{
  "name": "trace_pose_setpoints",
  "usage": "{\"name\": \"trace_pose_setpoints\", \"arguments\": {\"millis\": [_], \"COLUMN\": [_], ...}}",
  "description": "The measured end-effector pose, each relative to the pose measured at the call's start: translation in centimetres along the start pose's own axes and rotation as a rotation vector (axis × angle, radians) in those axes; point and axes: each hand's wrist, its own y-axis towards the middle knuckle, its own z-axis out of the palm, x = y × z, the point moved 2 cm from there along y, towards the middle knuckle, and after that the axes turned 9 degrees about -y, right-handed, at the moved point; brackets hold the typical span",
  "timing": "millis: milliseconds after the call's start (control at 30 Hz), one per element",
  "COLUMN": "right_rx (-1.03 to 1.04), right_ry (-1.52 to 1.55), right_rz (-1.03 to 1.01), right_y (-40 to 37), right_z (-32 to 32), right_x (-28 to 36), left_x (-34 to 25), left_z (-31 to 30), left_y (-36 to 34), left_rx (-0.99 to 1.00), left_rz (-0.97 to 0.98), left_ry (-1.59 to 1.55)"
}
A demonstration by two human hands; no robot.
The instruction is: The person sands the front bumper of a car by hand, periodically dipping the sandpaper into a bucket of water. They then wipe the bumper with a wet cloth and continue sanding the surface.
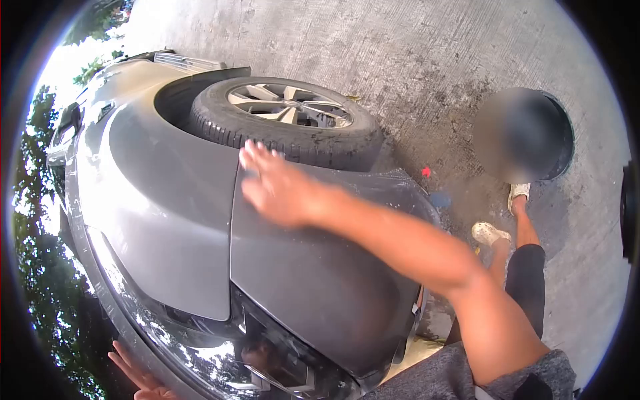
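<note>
The view is turned sideways, with the ground at the right. My right hand [277, 190] reaches over the front corner of a grey car [180, 187], its fingers stretched out and slightly blurred. It lies at the seam between the fender and the bumper [320, 260], with fingertips by the front tire [313, 148]. Nothing shows in that hand. At the lower left edge of the view, my left hand [143, 380] has its fingers spread close to the front edge of the hood. The rest of that hand and arm is out of frame. A headlight [273, 367] lies between the two hands.
A dark round tub [557, 137], partly blurred, stands on wet concrete [400, 67] near my feet in pale clogs [491, 233]. A small red piece [426, 172] and a blue object [440, 199] lie by the bumper. Trees [43, 267] line the far side.
</note>
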Motion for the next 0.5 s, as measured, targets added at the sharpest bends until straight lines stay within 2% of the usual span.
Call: {"name": "trace_pose_setpoints", "arguments": {"millis": [33,100,133,200,300,333,367,433,500], "right_rx": [-0.089,-0.024,-0.024,-0.059,-0.059,-0.008,0.078,-0.008,0.057], "right_ry": [-0.051,-0.031,-0.034,-0.04,-0.007,-0.026,0.019,-0.01,0.05], "right_rz": [-0.107,-0.35,-0.359,-0.244,-0.233,-0.319,-0.317,-0.313,-0.353], "right_y": [-3.6,-10.0,-8.9,-7.0,-8.8,-11.7,-13.4,-11.0,-7.7], "right_z": [0.4,-0.6,-0.6,0.3,0.4,0.3,-0.2,0.2,-0.8], "right_x": [1.7,6.0,5.5,5.0,6.9,8.1,8.4,6.9,4.5], "left_x": [0.8,2.8,0.9,0.6,1.4,1.8,1.8,1.7,1.4], "left_z": [-0.9,-3.3,-0.8,-1.0,-1.5,-2.2,-1.9,-1.6,-1.5], "left_y": [0.2,1.3,0.5,0.6,0.6,0.9,1.0,0.7,0.5], "left_rx": [-0.012,0.081,0.021,0.016,0.013,0.041,0.06,0.054,0.027], "left_rz": [0.005,0.009,0.021,0.018,0.027,0.037,0.044,0.038,0.038], "left_ry": [-0.002,-0.049,-0.02,-0.013,-0.058,-0.063,-0.073,-0.064,-0.08]}}
